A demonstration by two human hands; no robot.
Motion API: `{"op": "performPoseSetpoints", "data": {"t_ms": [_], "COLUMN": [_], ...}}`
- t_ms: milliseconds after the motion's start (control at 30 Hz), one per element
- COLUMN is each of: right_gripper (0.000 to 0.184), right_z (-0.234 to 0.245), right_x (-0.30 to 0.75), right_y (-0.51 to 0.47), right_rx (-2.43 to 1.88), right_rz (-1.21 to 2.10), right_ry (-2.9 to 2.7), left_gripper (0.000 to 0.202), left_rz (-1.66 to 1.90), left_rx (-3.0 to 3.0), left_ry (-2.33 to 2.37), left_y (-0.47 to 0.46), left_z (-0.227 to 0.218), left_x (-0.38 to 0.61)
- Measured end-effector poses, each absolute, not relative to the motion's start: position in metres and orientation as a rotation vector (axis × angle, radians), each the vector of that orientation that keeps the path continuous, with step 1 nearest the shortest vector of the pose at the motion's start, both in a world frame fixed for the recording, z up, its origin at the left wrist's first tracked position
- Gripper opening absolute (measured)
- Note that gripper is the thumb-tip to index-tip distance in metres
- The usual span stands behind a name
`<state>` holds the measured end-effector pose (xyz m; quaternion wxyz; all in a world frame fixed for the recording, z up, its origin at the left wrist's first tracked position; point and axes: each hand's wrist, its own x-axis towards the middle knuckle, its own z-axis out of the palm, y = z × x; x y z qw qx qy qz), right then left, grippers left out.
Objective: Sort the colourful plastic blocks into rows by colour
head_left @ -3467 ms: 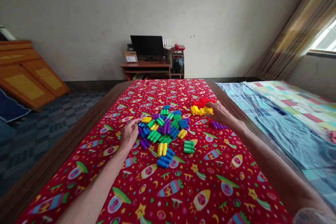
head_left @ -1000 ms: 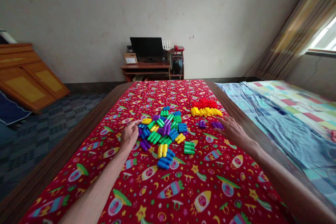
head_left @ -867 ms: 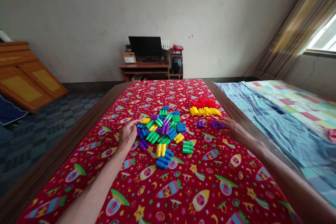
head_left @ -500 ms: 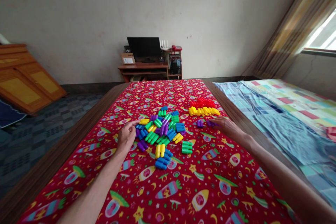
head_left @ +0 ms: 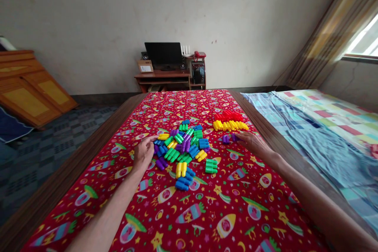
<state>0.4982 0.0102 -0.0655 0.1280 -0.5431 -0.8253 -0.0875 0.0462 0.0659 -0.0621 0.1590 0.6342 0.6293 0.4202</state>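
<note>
A mixed pile of plastic toy blocks in green, blue, purple and yellow (head_left: 186,144) lies on the patterned red cloth. At its left edge rests my left hand (head_left: 144,151), fingers curled, the index finger beside a yellow block (head_left: 163,136); whatever the fingers may hold is hidden. My right hand (head_left: 254,144) reaches in from the right, its fingertips closed on a purple block (head_left: 234,137) that they partly cover. Just left of that one sits another purple block (head_left: 226,139). Behind them run a row of yellow blocks (head_left: 230,125) and a row of red blocks (head_left: 228,115).
Nearer to me lie a green block (head_left: 211,166), a yellow block (head_left: 181,169) and blue blocks (head_left: 183,183). The cloth covers a dark wooden table (head_left: 97,138). A bed (head_left: 313,145) adjoins on the right; a desk with a monitor (head_left: 163,56) stands beyond.
My right hand has drawn its purple block slightly left, closer to the other purple block. The left hand stays by the pile; the whole view has shifted slightly.
</note>
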Motion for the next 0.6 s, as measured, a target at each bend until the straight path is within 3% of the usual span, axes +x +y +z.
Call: {"op": "performPoseSetpoints", "data": {"t_ms": [267,600], "right_gripper": [0.035,0.023], "right_z": [-0.052,-0.049], "right_x": [0.489,0.427], "right_y": [-0.007,0.004], "right_rx": [-1.608,-1.273], "right_rz": [-0.336,-0.358], "right_ry": [-2.378,-2.563], "left_gripper": [0.039,0.037], "left_rz": [1.173,1.157], "left_rx": [1.798,1.771], "left_ry": [1.823,1.863], "left_y": [0.067,0.064], "left_z": [-0.061,-0.058], "left_x": [0.046,0.049]}}
